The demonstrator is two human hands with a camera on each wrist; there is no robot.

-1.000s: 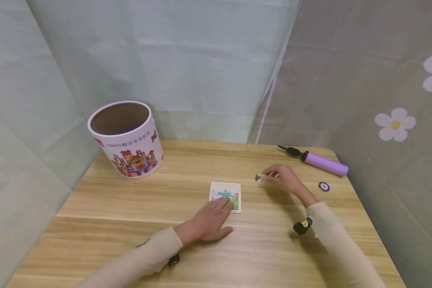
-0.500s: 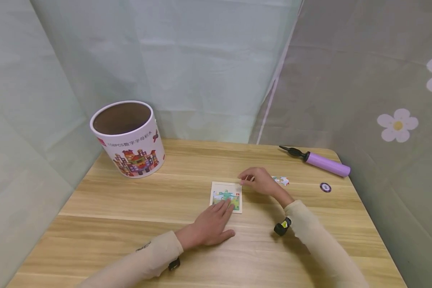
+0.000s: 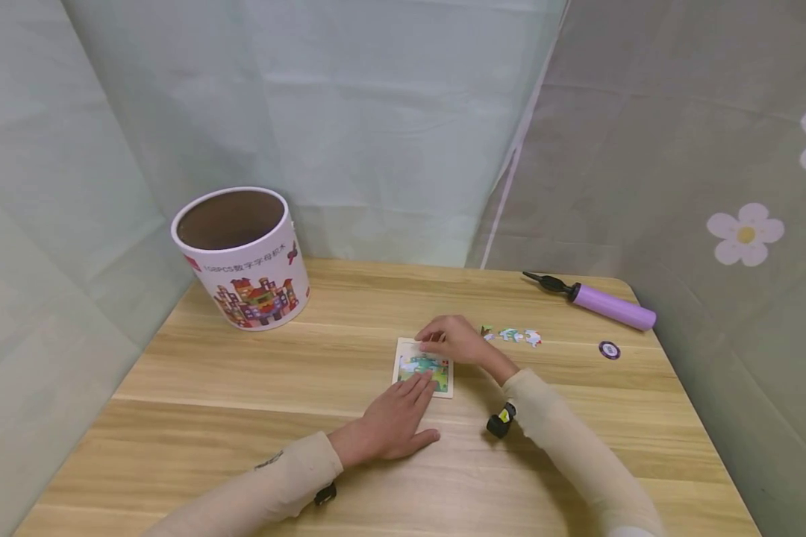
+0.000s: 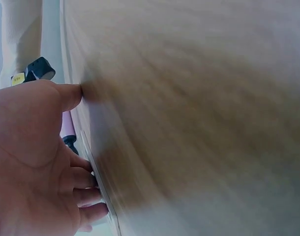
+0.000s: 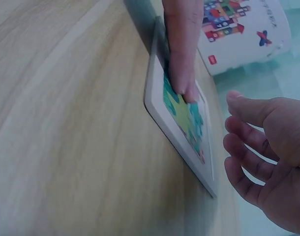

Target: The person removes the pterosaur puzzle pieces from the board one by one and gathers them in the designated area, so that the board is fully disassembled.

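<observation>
Pale green fabric [image 3: 376, 134] meets grey cloth [image 3: 631, 149] (pale flowers [image 3: 745, 234] printed on it) beyond a wood-grain table [image 3: 363, 298].

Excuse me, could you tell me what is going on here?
A person is working on a small picture puzzle on a wooden table. The left hand rests its fingertips on it. The right hand is at its far edge, fingers bent, with nothing visible in them. Three loose pieces lie to the right, with a chip and a purple pump farther right.
</observation>
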